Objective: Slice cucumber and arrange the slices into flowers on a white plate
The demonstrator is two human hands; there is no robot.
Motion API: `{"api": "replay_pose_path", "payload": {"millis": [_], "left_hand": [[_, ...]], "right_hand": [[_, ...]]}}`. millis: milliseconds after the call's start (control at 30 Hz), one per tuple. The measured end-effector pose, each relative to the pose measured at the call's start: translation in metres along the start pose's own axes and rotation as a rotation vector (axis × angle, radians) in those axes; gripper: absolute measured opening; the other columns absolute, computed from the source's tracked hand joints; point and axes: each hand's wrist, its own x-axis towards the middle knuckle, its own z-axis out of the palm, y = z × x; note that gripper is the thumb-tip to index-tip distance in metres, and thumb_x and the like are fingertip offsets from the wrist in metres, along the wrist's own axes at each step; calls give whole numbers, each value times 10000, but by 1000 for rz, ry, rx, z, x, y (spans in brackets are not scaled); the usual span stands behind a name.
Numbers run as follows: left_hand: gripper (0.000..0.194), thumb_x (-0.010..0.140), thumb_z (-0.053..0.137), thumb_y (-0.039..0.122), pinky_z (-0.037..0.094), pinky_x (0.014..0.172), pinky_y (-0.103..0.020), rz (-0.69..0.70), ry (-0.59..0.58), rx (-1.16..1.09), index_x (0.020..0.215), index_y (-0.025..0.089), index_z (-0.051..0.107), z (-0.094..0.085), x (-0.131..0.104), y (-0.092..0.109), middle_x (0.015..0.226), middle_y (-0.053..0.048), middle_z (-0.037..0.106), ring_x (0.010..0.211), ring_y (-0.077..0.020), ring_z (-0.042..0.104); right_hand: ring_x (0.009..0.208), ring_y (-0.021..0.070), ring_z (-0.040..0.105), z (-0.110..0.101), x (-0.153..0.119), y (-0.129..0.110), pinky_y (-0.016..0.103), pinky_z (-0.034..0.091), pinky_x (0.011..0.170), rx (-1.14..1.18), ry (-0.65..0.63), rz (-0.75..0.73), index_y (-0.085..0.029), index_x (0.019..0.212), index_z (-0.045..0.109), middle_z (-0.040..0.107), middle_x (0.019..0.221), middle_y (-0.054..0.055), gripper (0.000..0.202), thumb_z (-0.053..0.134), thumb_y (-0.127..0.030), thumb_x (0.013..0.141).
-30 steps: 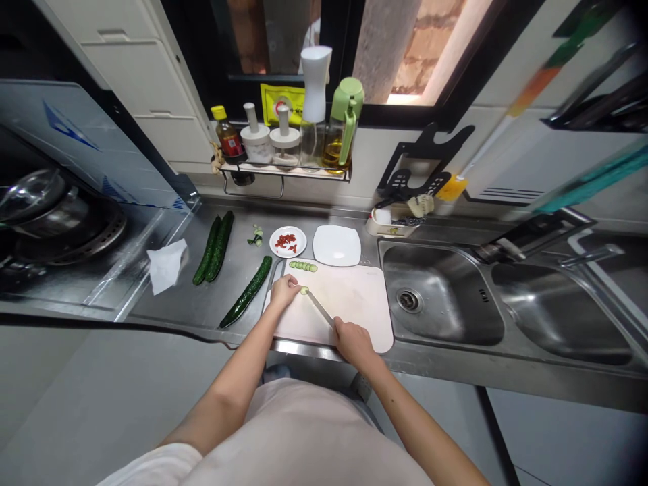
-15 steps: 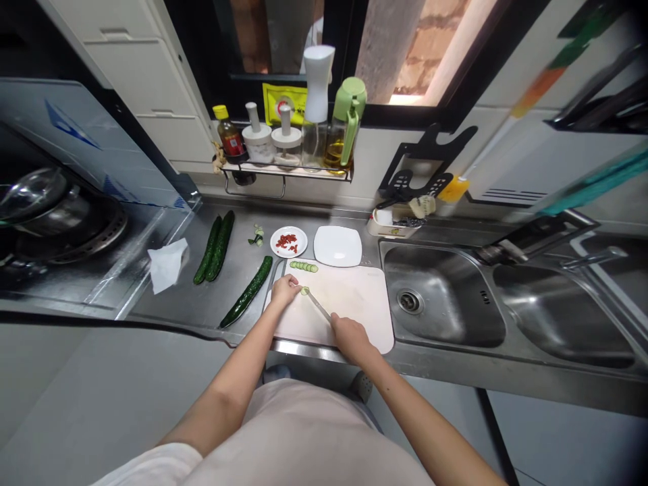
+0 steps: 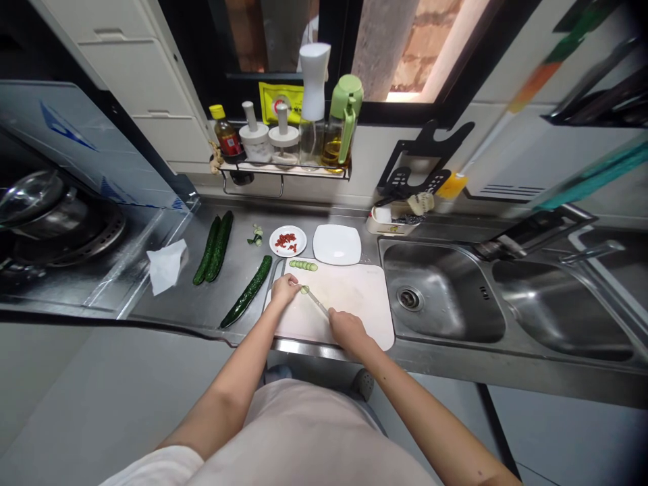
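Observation:
My right hand [image 3: 348, 329] is wrapped round the handle of a knife [image 3: 318, 303], whose blade points left and away over a white cutting board [image 3: 349, 297]. At the blade's tip is a small pale green cucumber slice [image 3: 304, 289]. My left hand [image 3: 285, 289] is closed at the board's left side, its fingertips pinched at that slice's edge. Behind the hands, a row of overlapping cucumber slices [image 3: 304, 266] lies along the board's far edge. A whole cucumber [image 3: 247, 293] rests on the counter left of the board.
Two more cucumbers [image 3: 214, 248] and a white tissue [image 3: 167, 266] lie further left. Behind the board stand a small plate [image 3: 274, 247] with red pieces and a white square plate [image 3: 337, 244]. A steel sink [image 3: 445, 297] adjoins on the right. A condiment rack [image 3: 288, 169] hangs above.
The knife and my right hand have shifted very slightly to the left. My left hand stays at the cucumber slice. The view has tilted a little.

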Motion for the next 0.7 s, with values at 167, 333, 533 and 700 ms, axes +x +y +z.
{"api": "replay_pose_path", "payload": {"millis": [167,333,533,700], "left_hand": [[142,703,714,287,359,587,-232,1,4,-2,804,208,654,2,2,-3,727,5,655,691,-142,589],[143,707,712,284,358,589,-238,11,5,1,814,206,658,2,2,-4,733,-5,657,691,-145,591],[139,716,698,290,360,596,-233,22,0,-8,819,204,660,2,1,-6,733,-2,653,677,-136,578],[135,719,694,277,363,599,-232,23,-7,-12,827,202,664,4,2,-7,735,-1,654,679,-135,578]], "right_hand": [[1002,222,655,0,1,1,303,463,788,-20,12,0,-134,1165,527,689,1008,164,331,349,-73,893],[1000,231,658,-3,2,5,323,476,797,-67,19,-21,-127,1166,536,688,1015,176,346,349,-60,883],[989,241,664,-10,5,11,332,485,785,-130,31,-58,-128,1146,551,694,1011,166,334,361,-51,881],[983,236,667,-15,8,16,321,486,781,-168,33,-69,-136,1132,567,693,1016,165,302,380,-72,904]]}}
